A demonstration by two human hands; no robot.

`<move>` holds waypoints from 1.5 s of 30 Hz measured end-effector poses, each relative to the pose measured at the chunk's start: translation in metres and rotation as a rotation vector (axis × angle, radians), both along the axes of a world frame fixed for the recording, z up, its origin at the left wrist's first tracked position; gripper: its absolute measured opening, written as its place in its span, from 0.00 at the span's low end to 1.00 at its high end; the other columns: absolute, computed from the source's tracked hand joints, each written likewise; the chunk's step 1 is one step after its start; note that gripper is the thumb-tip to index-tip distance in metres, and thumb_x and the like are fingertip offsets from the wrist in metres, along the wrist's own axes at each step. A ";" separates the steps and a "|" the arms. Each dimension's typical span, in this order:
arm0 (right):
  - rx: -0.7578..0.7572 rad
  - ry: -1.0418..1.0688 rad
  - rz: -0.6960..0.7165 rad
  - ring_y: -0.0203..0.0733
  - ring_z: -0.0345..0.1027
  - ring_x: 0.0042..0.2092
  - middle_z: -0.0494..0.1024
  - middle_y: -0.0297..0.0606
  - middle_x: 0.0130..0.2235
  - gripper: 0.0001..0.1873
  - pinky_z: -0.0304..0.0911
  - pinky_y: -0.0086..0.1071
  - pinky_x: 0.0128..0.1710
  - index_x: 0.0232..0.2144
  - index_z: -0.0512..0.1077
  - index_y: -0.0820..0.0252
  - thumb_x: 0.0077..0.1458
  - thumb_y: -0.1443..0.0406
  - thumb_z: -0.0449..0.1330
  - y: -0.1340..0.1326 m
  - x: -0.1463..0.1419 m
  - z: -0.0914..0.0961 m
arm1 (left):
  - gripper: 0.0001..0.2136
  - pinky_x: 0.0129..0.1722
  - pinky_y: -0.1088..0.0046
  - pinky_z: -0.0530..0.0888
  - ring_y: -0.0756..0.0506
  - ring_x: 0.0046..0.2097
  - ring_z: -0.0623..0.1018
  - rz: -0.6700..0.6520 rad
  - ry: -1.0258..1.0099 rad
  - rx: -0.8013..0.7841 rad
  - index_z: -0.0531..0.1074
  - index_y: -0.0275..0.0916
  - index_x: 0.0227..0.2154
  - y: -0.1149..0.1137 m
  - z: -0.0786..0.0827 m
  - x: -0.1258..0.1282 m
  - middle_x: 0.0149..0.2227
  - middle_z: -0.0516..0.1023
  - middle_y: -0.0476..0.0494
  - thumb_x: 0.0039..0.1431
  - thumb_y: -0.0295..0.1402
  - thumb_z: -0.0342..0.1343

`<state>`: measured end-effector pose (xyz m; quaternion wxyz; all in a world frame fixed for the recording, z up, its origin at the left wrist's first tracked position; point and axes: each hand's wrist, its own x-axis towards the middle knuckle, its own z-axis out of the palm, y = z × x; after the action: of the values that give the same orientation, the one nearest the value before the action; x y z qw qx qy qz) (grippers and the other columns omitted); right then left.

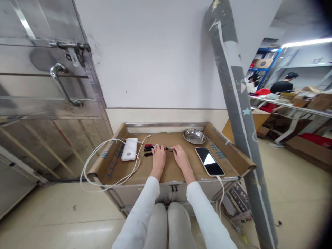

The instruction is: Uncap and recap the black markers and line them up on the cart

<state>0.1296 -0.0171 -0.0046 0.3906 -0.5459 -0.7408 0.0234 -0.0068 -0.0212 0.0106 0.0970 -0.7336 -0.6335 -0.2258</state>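
Several pens (148, 149), black ones and a red one, lie side by side on the brown cardboard lining of a low cabinet top. My left hand (159, 157) is closed over their middle, fingers curled down on them and hiding most of their length. Dark, thin pen ends (168, 148) stick out to its right. There, the fingertips of my right hand (181, 158) are pinched together on a dark pen end. Whether both hands touch the same pen is hidden.
On the left lies a white power bank (129, 149) with a looped white cable (89, 162). A round metal dish (194, 136) and a charging phone (209, 162) are at right. A long wrapped roll (236, 86) leans beside the cabinet. People sit far right.
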 end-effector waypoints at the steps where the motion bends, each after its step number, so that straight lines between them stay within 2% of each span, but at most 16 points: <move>1: 0.010 -0.019 -0.021 0.41 0.66 0.42 0.72 0.40 0.38 0.13 0.60 0.32 0.43 0.36 0.70 0.59 0.57 0.72 0.47 -0.001 0.000 0.001 | 0.11 0.47 0.60 0.65 0.38 0.48 0.68 0.012 0.002 -0.006 0.69 0.35 0.38 0.000 0.001 0.000 0.44 0.70 0.36 0.64 0.32 0.42; 7: 0.003 -0.152 -0.140 0.41 0.64 0.40 0.71 0.39 0.35 0.12 0.57 0.32 0.44 0.31 0.70 0.58 0.56 0.73 0.48 -0.005 -0.001 0.004 | 0.12 0.47 0.60 0.65 0.38 0.48 0.67 -0.008 0.021 -0.008 0.69 0.37 0.38 -0.006 0.001 0.001 0.43 0.69 0.37 0.65 0.34 0.41; 12: -0.050 -0.206 -0.148 0.43 0.63 0.41 0.73 0.41 0.37 0.14 0.56 0.33 0.44 0.35 0.72 0.59 0.56 0.73 0.48 -0.005 0.000 0.002 | 0.11 0.47 0.61 0.65 0.39 0.48 0.67 -0.009 -0.001 0.013 0.68 0.37 0.41 -0.007 -0.003 0.001 0.45 0.68 0.36 0.63 0.28 0.42; 15: -0.057 -0.203 -0.130 0.43 0.63 0.43 0.73 0.41 0.38 0.15 0.56 0.33 0.45 0.37 0.72 0.59 0.56 0.74 0.47 -0.005 -0.001 0.002 | 0.11 0.47 0.60 0.66 0.38 0.48 0.67 0.074 -0.021 0.045 0.67 0.36 0.42 -0.010 -0.002 -0.001 0.47 0.67 0.35 0.61 0.26 0.42; 21: -0.054 -0.185 -0.141 0.43 0.63 0.43 0.73 0.41 0.38 0.14 0.56 0.34 0.45 0.35 0.72 0.58 0.56 0.73 0.48 -0.008 -0.002 0.003 | 0.10 0.45 0.61 0.66 0.38 0.46 0.68 0.368 -0.092 0.069 0.65 0.32 0.40 -0.021 0.006 -0.005 0.42 0.67 0.34 0.61 0.27 0.41; 27: -0.042 -0.171 -0.134 0.43 0.64 0.42 0.74 0.41 0.38 0.14 0.56 0.34 0.45 0.36 0.72 0.59 0.56 0.73 0.47 -0.006 -0.002 0.002 | 0.09 0.45 0.61 0.65 0.38 0.46 0.68 0.332 -0.086 0.058 0.65 0.32 0.40 -0.027 0.007 -0.008 0.42 0.67 0.34 0.60 0.27 0.42; 31: -0.034 -0.140 -0.084 0.43 0.64 0.42 0.75 0.40 0.38 0.15 0.57 0.33 0.45 0.36 0.71 0.59 0.55 0.74 0.46 -0.006 -0.003 0.003 | 0.10 0.47 0.59 0.64 0.37 0.47 0.67 0.376 -0.095 0.062 0.65 0.31 0.40 -0.030 0.004 -0.011 0.42 0.67 0.33 0.58 0.26 0.42; 36: -0.053 -0.132 -0.083 0.42 0.65 0.42 0.75 0.40 0.38 0.15 0.57 0.33 0.45 0.36 0.71 0.60 0.55 0.74 0.46 -0.007 -0.003 0.004 | 0.10 0.47 0.59 0.64 0.37 0.47 0.68 0.301 -0.079 0.027 0.66 0.32 0.40 -0.029 -0.001 -0.012 0.42 0.69 0.33 0.58 0.26 0.43; 41: -0.061 -0.158 -0.119 0.43 0.64 0.43 0.75 0.40 0.39 0.15 0.57 0.33 0.45 0.37 0.71 0.60 0.56 0.74 0.46 -0.007 -0.002 0.003 | 0.09 0.46 0.61 0.65 0.40 0.46 0.69 -0.034 -0.026 -0.035 0.66 0.37 0.41 -0.023 -0.006 -0.011 0.43 0.70 0.37 0.60 0.29 0.44; 43: -0.063 -0.169 -0.132 0.43 0.64 0.43 0.74 0.41 0.40 0.15 0.56 0.33 0.45 0.38 0.71 0.60 0.56 0.74 0.46 -0.007 -0.002 0.003 | 0.09 0.46 0.62 0.65 0.40 0.47 0.69 -0.097 -0.020 -0.039 0.66 0.38 0.41 -0.021 -0.007 -0.010 0.44 0.70 0.38 0.61 0.30 0.44; 45: -0.058 -0.188 -0.143 0.43 0.63 0.44 0.74 0.41 0.41 0.16 0.56 0.33 0.45 0.40 0.71 0.59 0.56 0.73 0.47 -0.008 -0.002 0.004 | 0.09 0.46 0.61 0.65 0.40 0.47 0.69 -0.102 -0.027 -0.035 0.67 0.39 0.42 -0.019 -0.008 -0.009 0.44 0.70 0.38 0.61 0.30 0.45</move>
<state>0.1274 -0.0250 -0.0008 0.3044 -0.6083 -0.7322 -0.0344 -0.0158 -0.0401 0.0023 0.0638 -0.7635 -0.6003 -0.2294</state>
